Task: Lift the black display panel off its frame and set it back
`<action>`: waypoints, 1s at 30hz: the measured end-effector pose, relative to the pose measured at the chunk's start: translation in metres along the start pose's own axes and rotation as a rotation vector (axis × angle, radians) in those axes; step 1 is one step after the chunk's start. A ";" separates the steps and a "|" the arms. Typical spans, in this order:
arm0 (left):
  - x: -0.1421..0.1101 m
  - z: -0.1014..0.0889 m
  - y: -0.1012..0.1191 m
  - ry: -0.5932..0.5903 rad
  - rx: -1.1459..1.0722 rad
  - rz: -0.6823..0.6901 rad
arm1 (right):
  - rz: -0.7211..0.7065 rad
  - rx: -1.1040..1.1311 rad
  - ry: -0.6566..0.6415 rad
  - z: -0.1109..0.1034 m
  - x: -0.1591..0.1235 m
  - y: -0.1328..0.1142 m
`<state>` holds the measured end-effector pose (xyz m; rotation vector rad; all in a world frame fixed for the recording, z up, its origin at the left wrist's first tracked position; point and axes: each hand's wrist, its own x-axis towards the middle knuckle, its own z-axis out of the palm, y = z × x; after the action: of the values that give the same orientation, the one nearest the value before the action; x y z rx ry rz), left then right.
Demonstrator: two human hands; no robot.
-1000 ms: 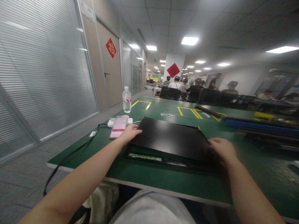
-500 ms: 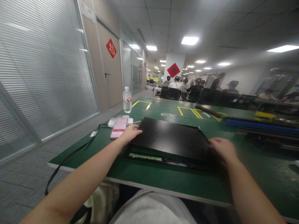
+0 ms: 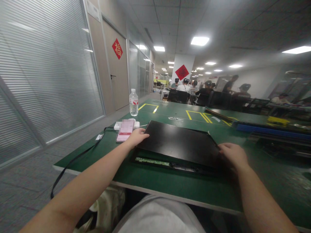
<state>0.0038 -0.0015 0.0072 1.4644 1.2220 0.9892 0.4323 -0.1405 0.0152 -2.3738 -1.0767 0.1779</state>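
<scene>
A thin black screen panel (image 3: 179, 139) lies in front of me, its surface glossy under the ceiling lights. My left hand (image 3: 139, 137) grips its left edge, thumb on top and the other fingers mostly hidden. On the opposite side my right hand (image 3: 234, 155) pinches the right edge. Along the panel's near side a black frame (image 3: 187, 167) shows beneath it, with a narrow green circuit board (image 3: 152, 161) at its left part. How far the panel stands off the frame under it I cannot tell.
On the green table (image 3: 97, 161) a phone (image 3: 125, 130) leans by a white power strip (image 3: 137, 124) with a black cord (image 3: 73, 158). Behind them stands a water bottle (image 3: 133, 103). A long blue bar (image 3: 262, 127) and dark parts lie at right. Several people sit farther back.
The whole view has shifted slightly to the right. Both hands keep their hold on the panel, which shows little or no movement of its own.
</scene>
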 end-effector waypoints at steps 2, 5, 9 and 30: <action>0.000 0.000 0.000 -0.003 0.005 0.002 | -0.001 -0.008 0.003 0.000 -0.001 -0.001; 0.001 0.000 -0.002 -0.007 0.007 0.001 | -0.008 -0.023 0.014 0.000 -0.001 0.000; 0.002 0.001 -0.002 -0.004 -0.016 -0.005 | -0.010 -0.017 0.017 -0.001 -0.001 -0.001; 0.002 0.002 -0.003 -0.005 -0.087 -0.008 | 0.012 -0.008 -0.002 0.002 0.002 0.002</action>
<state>0.0054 -0.0002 0.0044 1.3924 1.1658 1.0207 0.4346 -0.1391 0.0132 -2.3888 -1.0660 0.1812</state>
